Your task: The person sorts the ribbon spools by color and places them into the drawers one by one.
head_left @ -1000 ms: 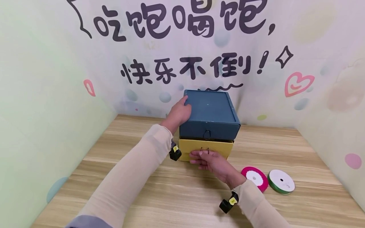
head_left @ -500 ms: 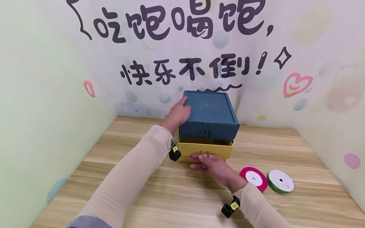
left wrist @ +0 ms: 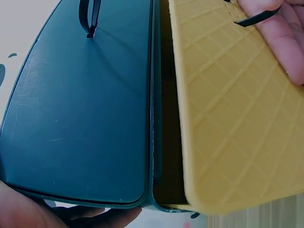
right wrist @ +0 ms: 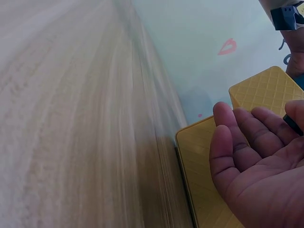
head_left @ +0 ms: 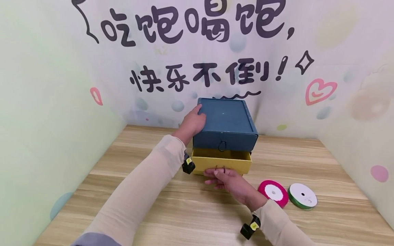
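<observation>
— Wooden table (head_left: 129, 191) in a corner of pastel walls with big black lettering; what sits on it?

— A small two-tier box chest near the back wall: a blue upper box (head_left: 226, 123) over a yellow drawer (head_left: 221, 161). To its right, well apart from the hands, lie a pink ribbon spool (head_left: 273, 192) and a green ribbon spool (head_left: 303, 195), just beside each other.

— What are the hands doing?

— The left hand (head_left: 192, 123) rests against the blue box's left side, thumb on the top edge, fingers wrapped round the far side; the left wrist view shows fingers under the box's corner. The right hand (head_left: 229, 179) is palm up at the drawer's front, a fingertip hooked through the small dark ring pull (head_left: 220, 168), the other fingers loosely curled below it.

— Anything changed from a second ago?

— Yes. The yellow drawer has slid farther out toward the person: more of its open interior now shows under the blue box, and its front has come forward. The right hand has drawn back with it. The left hand, the blue box and both spools have stayed where they were.
</observation>
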`<state>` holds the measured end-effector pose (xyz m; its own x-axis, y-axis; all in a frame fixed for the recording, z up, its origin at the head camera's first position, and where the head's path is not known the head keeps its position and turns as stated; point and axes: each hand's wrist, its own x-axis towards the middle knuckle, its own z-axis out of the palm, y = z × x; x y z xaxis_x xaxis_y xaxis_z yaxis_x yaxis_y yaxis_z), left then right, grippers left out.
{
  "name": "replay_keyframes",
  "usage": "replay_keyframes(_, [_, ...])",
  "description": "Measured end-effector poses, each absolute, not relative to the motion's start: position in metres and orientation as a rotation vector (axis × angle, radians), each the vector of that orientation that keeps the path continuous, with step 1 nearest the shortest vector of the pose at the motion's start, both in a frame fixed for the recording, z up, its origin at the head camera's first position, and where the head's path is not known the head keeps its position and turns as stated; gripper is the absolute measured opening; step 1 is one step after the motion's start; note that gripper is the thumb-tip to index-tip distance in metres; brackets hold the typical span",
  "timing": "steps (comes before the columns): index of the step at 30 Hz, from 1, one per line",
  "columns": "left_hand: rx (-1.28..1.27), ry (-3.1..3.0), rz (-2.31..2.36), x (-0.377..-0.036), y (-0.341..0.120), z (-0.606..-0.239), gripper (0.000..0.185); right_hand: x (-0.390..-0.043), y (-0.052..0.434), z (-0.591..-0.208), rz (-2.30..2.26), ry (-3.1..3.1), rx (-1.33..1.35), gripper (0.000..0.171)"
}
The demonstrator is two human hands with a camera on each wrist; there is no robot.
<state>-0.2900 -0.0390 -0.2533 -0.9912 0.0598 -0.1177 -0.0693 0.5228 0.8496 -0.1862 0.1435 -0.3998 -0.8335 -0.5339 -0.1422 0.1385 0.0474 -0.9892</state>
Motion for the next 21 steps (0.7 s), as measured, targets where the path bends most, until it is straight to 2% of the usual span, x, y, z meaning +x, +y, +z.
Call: replay_keyframes(21, [-0.024,2.603,1.488,-0.29,-0.039,-0.253,0.055,-0.169,0.142,-0.398,-1.831,1.865,-0.41,0.041])
